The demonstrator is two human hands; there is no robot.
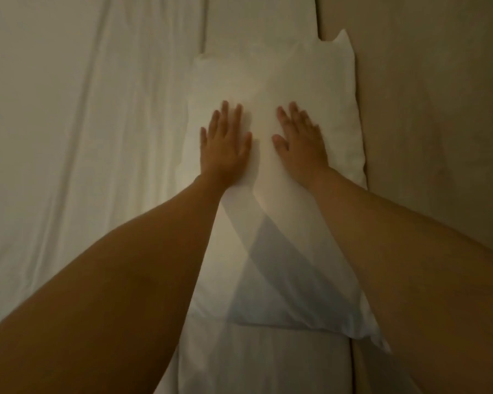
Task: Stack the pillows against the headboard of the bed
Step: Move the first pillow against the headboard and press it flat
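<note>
A white pillow (271,81) lies lengthwise on the bed, its right long edge against the beige headboard (427,109). My left hand (225,143) rests flat on the pillow's top, fingers spread, palm down. My right hand (300,140) lies flat beside it, a little nearer the headboard, fingers apart as well. Both hands press on the fabric and hold nothing. Whether another pillow lies under this one is hidden; white bedding (254,362) shows below the pillow's near end.
A wrinkled white sheet (77,137) covers the mattress to the left of the pillow. The headboard runs along the whole right side. The light is dim, and my forearms cast shadows across the pillow's near half.
</note>
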